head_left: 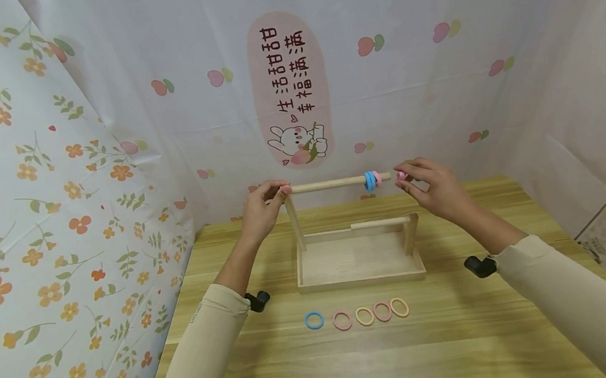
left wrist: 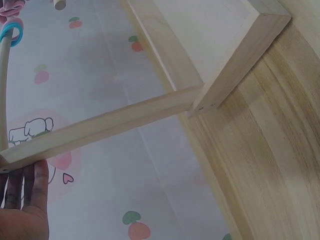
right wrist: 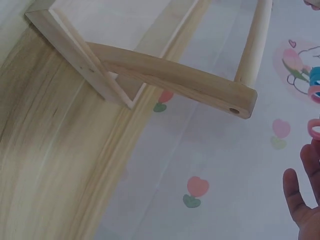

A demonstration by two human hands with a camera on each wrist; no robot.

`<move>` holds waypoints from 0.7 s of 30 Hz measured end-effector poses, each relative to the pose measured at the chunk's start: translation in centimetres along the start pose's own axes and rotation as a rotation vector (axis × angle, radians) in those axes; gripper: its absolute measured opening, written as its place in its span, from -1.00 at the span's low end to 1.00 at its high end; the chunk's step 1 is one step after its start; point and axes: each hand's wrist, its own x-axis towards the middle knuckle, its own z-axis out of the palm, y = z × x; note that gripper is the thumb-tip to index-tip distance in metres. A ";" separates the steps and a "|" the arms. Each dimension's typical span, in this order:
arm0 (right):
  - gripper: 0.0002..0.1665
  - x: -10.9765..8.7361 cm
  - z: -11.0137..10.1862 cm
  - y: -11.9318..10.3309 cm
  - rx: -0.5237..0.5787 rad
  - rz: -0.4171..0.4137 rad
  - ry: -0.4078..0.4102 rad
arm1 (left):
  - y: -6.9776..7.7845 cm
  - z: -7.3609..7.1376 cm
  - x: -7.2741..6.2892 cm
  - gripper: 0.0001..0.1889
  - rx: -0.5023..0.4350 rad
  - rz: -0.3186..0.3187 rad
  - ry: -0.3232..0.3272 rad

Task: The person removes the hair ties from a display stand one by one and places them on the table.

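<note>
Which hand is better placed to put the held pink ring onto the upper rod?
Probably the right hand: it pinches the pink ring just beyond the free end of the upper rod, while the left hand holds the other end.

I read this as a small fabric-walled table nook; whether it sits inside a home or a studio, I can't tell from here. At twelve o'clock on my head view hangs a pale backdrop (head_left: 189, 37) printed with a rabbit (head_left: 296, 136) and Chinese lettering (head_left: 275, 63); at nine, an orange-flowered curtain (head_left: 32, 204); at two, a plainer sheet (head_left: 577, 78); at six, a wood-grain tabletop (head_left: 380, 361).
</note>
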 end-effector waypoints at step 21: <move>-0.49 -0.8 -0.2 -0.6 0.009 -0.074 0.004 | -0.1 -0.1 0.0 -0.60 -0.011 0.004 -0.001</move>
